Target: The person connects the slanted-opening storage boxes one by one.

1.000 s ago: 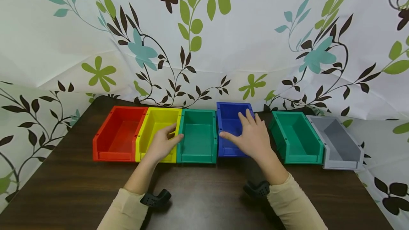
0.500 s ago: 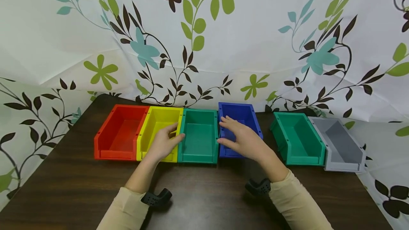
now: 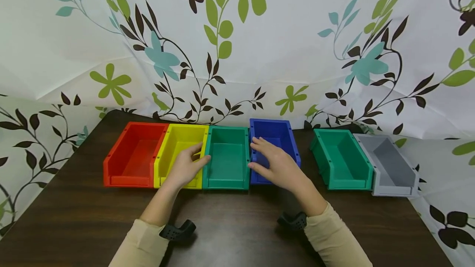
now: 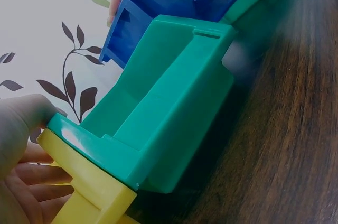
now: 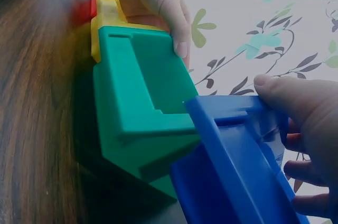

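In the head view my left hand (image 3: 186, 166) reaches over the yellow bin (image 3: 164, 160), its fingers inside it. The left thumb lies over the left rim of the middle green bin (image 3: 227, 164), pinching the adjoining walls; the left wrist view shows the fingers behind the yellow wall (image 4: 87, 184). My right hand (image 3: 280, 166) reaches across the blue bin (image 3: 273, 126) from the right, thumb and fingertips at its left rim, beside the green bin. The right wrist view shows the thumb at the blue rim (image 5: 232, 102), the other fingers bent beside it.
At the row's left end stands a red bin (image 3: 135, 160). To the right, past a gap beside the blue bin, are a second green bin (image 3: 345, 160) and a grey bin (image 3: 393, 164). All rest on a dark wooden table (image 3: 222, 226) before a leaf-patterned sheet (image 3: 259, 73).
My right hand, spread over the blue bin's right side a second ago, has moved left, and its fingertips are now at the left rim. The left hand has kept its place.
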Motion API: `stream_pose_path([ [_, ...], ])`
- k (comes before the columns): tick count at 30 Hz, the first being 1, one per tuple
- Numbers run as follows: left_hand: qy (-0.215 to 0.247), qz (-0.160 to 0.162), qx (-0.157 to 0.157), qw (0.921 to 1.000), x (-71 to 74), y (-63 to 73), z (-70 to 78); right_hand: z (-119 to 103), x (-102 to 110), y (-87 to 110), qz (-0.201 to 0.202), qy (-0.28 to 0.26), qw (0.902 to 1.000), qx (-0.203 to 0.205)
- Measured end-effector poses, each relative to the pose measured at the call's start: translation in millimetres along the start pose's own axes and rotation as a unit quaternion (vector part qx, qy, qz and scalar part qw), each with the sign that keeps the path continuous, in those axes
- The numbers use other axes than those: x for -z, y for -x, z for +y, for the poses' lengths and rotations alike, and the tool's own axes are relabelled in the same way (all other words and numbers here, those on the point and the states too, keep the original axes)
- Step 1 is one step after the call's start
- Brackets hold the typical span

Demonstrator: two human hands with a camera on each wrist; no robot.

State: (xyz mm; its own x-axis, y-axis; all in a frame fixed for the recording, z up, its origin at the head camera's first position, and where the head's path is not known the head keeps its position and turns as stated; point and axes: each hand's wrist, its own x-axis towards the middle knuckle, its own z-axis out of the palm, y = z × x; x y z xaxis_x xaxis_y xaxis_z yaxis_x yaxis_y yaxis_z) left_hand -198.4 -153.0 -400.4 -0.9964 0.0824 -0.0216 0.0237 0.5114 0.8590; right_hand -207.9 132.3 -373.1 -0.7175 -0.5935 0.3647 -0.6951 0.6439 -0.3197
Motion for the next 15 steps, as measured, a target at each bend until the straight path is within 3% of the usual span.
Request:
stream_pose_path([
  [15,-0.001,-0.005,-0.005,1.0,1.3,-1.1,-1.3,-0.9,-7.8,-1.8,-0.021,0.034,0.999,-0.017],
])
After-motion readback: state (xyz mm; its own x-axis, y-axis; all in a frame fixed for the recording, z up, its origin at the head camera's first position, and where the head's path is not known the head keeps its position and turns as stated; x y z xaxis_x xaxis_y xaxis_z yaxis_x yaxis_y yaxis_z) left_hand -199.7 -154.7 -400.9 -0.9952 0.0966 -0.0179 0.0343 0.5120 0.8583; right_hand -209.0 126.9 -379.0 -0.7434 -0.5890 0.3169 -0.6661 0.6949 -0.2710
